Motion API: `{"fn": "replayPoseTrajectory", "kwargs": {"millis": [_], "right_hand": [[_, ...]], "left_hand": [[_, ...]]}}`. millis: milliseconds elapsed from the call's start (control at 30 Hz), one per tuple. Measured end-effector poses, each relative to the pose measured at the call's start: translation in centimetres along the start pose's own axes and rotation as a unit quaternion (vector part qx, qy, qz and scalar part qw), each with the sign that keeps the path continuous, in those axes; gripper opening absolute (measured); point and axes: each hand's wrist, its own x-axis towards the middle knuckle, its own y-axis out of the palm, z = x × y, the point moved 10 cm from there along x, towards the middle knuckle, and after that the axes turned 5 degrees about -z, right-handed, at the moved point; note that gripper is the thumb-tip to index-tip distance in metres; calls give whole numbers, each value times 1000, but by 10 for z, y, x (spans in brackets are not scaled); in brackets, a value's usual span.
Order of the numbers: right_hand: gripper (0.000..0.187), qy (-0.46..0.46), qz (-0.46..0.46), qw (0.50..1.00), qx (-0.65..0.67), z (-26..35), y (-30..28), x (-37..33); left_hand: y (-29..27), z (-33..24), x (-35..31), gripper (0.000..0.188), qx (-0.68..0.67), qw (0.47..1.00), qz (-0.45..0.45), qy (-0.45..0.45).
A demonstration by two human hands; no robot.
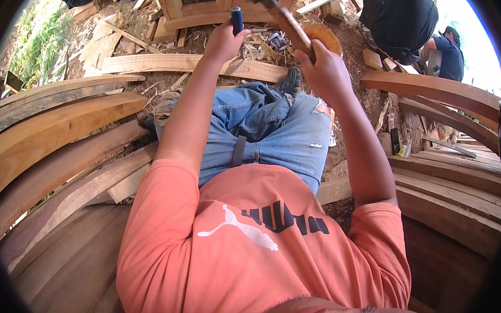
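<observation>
My left hand [226, 41] is closed around a chisel [236, 21] with a blue handle, held upright. Its thin blade points down to a pale wooden board [166, 63] lying across in front of my legs; I cannot tell whether the tip touches the wood. In my right hand [326, 67] is a hammer [289, 27], gripped low on its wooden handle. The dark hammer head is raised, above and to the right of the chisel's top. My legs in torn jeans are folded behind the board.
Beyond the board stands a wooden panelled piece [200, 10]. Wood shavings [262, 51] and offcuts litter the ground. Long planks [67, 121] are stacked at left, and more beams [434, 90] lie at right. A person in dark clothes [399, 18] crouches at far right, another person [449, 55] behind.
</observation>
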Motion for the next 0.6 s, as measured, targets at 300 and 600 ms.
{"fn": "replayPoseTrajectory", "kwargs": {"millis": [300,600], "right_hand": [[40,137,64,986,71,-55,96,-46],[38,82,63,991,80,-50,178,-54]], "left_hand": [[-6,-10,-7,39,-14,1000,-1,24],[-2,24,12,31,-13,999,31,7]]}}
